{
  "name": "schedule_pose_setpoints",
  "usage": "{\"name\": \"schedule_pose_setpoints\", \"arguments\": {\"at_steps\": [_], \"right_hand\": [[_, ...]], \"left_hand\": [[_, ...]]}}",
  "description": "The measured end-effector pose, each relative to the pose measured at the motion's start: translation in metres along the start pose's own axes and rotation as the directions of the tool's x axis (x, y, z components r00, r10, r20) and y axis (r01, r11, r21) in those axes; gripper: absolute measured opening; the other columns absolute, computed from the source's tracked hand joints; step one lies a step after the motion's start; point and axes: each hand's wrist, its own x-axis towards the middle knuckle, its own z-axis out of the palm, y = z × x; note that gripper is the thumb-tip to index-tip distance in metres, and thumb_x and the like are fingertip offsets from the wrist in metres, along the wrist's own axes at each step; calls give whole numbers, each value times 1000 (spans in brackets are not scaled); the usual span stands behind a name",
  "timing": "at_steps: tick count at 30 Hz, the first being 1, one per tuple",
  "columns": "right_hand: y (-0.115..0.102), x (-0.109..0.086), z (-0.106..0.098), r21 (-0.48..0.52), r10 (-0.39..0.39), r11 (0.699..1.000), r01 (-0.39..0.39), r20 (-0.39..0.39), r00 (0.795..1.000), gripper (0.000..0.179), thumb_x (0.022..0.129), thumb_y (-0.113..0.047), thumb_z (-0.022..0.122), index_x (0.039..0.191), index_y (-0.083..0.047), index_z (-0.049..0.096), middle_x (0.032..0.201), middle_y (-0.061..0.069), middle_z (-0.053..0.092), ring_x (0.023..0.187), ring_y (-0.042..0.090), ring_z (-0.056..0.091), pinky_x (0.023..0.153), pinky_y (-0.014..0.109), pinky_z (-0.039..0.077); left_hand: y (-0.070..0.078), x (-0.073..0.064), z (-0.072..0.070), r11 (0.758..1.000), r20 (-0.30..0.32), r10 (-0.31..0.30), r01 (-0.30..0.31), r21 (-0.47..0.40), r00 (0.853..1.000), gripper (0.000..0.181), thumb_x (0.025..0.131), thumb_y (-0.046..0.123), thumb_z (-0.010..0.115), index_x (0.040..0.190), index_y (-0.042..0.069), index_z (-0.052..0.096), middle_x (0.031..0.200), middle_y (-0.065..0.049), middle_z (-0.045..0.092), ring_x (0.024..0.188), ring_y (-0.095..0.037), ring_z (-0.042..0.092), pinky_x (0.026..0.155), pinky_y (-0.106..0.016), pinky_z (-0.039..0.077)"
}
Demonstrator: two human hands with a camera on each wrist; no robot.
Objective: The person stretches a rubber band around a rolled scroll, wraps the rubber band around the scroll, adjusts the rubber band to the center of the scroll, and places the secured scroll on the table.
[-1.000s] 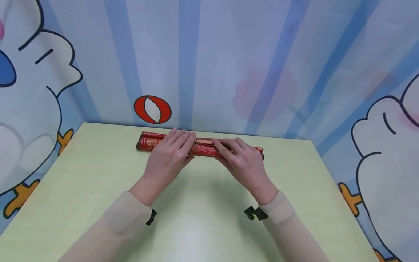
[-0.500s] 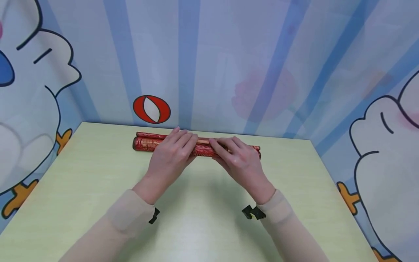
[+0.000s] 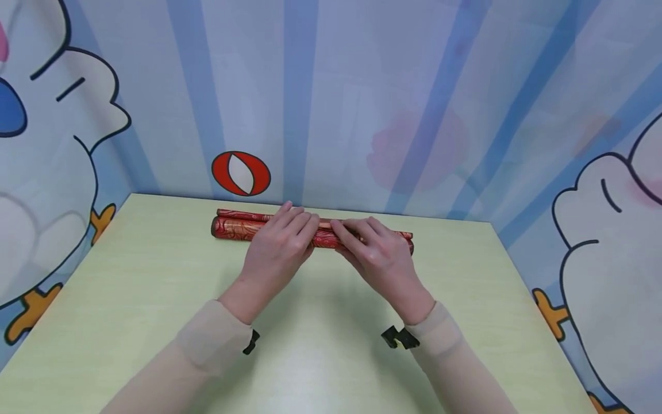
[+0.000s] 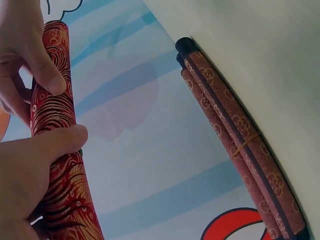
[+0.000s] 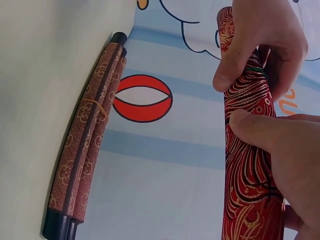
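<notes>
A red scroll [image 3: 233, 228] with gold and black swirls is held crosswise near the far side of the table. My left hand [image 3: 277, 248] grips it left of centre, and my right hand [image 3: 381, 251] grips it right of centre. A thinner roll runs along its back. In the right wrist view, both thumbs press the patterned face, and a green band [image 5: 259, 70] crosses it beside the left hand. Most of my curled fingers are hidden behind the scroll in the wrist views.
A brown patterned scroll [image 4: 232, 127] with dark ends lies on the pale table [image 3: 155, 276], tied with a thin band; it shows only in the wrist views. A blue striped backdrop [image 3: 341, 103] with cartoon figures stands behind and at both sides.
My left hand has slid right along the scroll and now covers the band. The scroll has shifted slightly left and turned a little, showing its thin roll more. My right hand has barely moved.
</notes>
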Motion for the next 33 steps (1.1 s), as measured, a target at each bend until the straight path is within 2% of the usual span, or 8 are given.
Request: {"name": "schedule_pose_setpoints", "arguments": {"at_steps": [5, 11, 15, 18, 22, 28, 33], "right_hand": [[2, -1, 0, 13, 13, 1000, -13, 6, 1000, 52, 90, -20, 90, 138, -13, 73, 117, 7, 74, 97, 24, 73, 77, 37, 66], [1, 0, -1, 4, 17, 1000, -17, 1, 1000, 51, 90, -20, 89, 139, -14, 73, 118, 6, 74, 97, 24, 73, 76, 36, 65], [-1, 0, -1, 19, 27, 999, -27, -7, 1000, 51, 89, -18, 90, 137, -11, 73, 120, 8, 74, 100, 26, 74, 81, 38, 66], [-2, 0, 2, 23, 19, 1000, -18, -10, 1000, 50, 91, -17, 88, 138, -11, 73, 120, 8, 74, 101, 25, 74, 83, 37, 65], [-2, 1, 5, 28, 12, 1000, -11, -11, 1000, 49, 93, -19, 87, 139, -11, 73, 120, 7, 74, 99, 23, 73, 80, 34, 65], [-1, 1, 5, 27, 20, 999, -20, 9, 1000, 50, 92, -21, 87, 139, -12, 73, 120, 7, 73, 97, 23, 72, 79, 35, 65], [0, 0, 7, 26, 19, 999, -19, 8, 1000, 51, 91, -22, 89, 139, -12, 73, 120, 7, 73, 96, 23, 72, 78, 36, 65]], "left_hand": [[-5, -4, -3, 1000, -17, -21, 21, -4, 1000, 58, 79, 22, 99, 127, 2, 73, 123, -14, 77, 119, -32, 72, 119, -46, 46], [-5, -1, -2, 1000, -19, -11, 10, -24, 1000, 46, 82, 17, 95, 120, 3, 73, 117, -13, 78, 117, -31, 73, 119, -45, 46], [-2, 3, -1, 999, -11, -18, 17, -34, 1000, 46, 81, 17, 96, 119, 4, 74, 116, -13, 78, 119, -31, 73, 119, -45, 45], [2, 5, 1, 999, -6, 0, 0, -34, 1000, 46, 82, 19, 96, 119, 5, 74, 117, -12, 78, 119, -31, 72, 119, -45, 45], [4, 5, 2, 1000, -9, 16, -16, -26, 1000, 50, 82, 24, 96, 123, 5, 74, 119, -11, 77, 120, -31, 72, 120, -46, 45], [-2, -2, -2, 1000, 13, -5, 5, 5, 1000, 69, 79, 28, 98, 136, 2, 69, 131, -15, 74, 127, -33, 68, 121, -47, 43], [-5, -8, -3, 999, 42, -44, 43, 19, 998, 64, 81, 24, 97, 135, 2, 70, 131, -16, 74, 126, -33, 69, 121, -47, 43]]}}
